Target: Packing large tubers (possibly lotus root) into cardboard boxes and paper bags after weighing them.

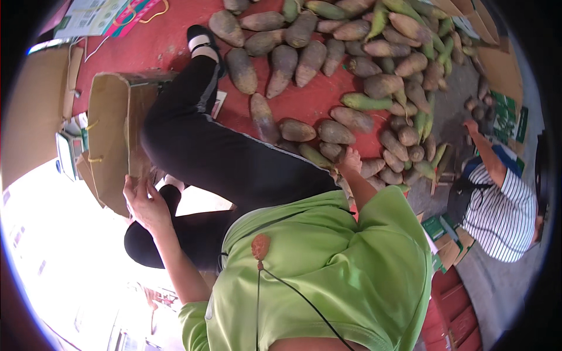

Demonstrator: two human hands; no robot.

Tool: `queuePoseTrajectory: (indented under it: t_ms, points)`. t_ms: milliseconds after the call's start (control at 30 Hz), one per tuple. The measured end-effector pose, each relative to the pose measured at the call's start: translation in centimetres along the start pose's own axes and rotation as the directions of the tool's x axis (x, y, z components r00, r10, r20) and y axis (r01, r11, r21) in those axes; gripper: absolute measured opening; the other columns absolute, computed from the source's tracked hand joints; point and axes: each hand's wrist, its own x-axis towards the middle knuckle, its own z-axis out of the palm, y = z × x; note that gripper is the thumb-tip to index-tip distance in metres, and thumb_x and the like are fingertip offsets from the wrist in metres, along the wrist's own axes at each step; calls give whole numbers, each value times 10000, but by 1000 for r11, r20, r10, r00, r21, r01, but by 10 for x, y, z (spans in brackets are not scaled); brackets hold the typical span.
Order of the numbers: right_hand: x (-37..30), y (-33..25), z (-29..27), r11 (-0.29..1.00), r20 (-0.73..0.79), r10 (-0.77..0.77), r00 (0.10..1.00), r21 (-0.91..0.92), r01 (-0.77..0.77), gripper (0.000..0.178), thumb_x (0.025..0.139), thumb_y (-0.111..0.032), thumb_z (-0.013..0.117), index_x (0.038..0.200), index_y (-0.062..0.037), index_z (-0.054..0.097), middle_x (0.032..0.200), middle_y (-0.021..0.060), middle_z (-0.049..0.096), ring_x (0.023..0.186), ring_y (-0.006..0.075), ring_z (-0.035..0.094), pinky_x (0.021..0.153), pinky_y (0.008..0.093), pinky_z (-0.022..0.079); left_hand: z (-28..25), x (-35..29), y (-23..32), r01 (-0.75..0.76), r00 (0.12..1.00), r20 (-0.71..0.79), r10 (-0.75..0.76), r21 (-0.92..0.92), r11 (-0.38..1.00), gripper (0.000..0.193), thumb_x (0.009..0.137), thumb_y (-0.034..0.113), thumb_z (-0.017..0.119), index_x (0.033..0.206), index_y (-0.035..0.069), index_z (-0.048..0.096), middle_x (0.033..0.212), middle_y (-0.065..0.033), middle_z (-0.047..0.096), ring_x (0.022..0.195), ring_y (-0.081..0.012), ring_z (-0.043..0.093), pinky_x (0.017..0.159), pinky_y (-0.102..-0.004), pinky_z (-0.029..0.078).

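Observation:
To the left, my left hand (147,206) is at the near edge of an upright brown paper bag (108,111), its fingers bent and closed on the rim. The inside of the bag is mostly hidden. My right hand (350,161) reaches down among the pile, beside my right hip. It is next to a thick brown-purple root vegetable (332,151) and appears to touch it, but the fingertips are too small and partly hidden to show a grip. Another large root vegetable (264,119) lies by my thigh.
Many long brown and green root vegetables (383,86) spread over a red sheet (164,41) ahead and right. Another person in a striped shirt (499,216) works at the right beside cartons (502,70). A printed gift bag (96,20) lies far left; red crates (451,313) stand lower right.

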Motion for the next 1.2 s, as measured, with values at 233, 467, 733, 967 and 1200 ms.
queuePoseTrajectory:
  t_ms: [233,467,733,967,1200]
  points:
    - [-9,-6,-1,995,-66,39,997,-94,-45,632,726,-221,706,1269,-133,396,1219,118,479,1168,320,473,902,483,441,0,1,-2,-46,999,-17,46,-36,998,256,796,78,563,1026,75,676,1258,-176,513,1110,-357,523,946,-437,407]
    - [34,52,16,986,16,-40,999,-162,42,553,704,-372,632,1143,-67,492,1142,180,553,1066,371,550,870,486,461,-12,-5,-15,-35,999,0,35,-62,997,294,773,82,642,1067,85,650,1327,-129,480,1223,-314,461,1009,-442,363]
    - [42,144,-7,976,103,-216,971,-13,219,414,755,-366,623,1069,-98,643,972,184,658,926,347,637,783,429,488,-42,-12,-67,83,995,70,-73,-142,986,313,798,124,631,1110,108,625,1343,-95,484,1262,-283,433,1060,-468,284]
    - [10,38,-121,840,56,-194,979,526,137,624,652,-260,779,1176,-16,546,982,107,626,919,245,596,788,340,469,-49,-14,-97,187,976,129,-174,-94,978,415,809,176,642,1212,124,557,1258,-67,558,1234,-273,463,1085,-496,246]
    - [-71,-186,-275,557,-304,-624,720,473,682,530,709,-134,722,1167,24,506,1044,84,597,942,178,555,838,300,447,-43,-24,-101,186,967,203,-151,-166,968,403,802,184,647,1189,108,566,1187,-59,594,1164,-235,518,1064,-512,286]
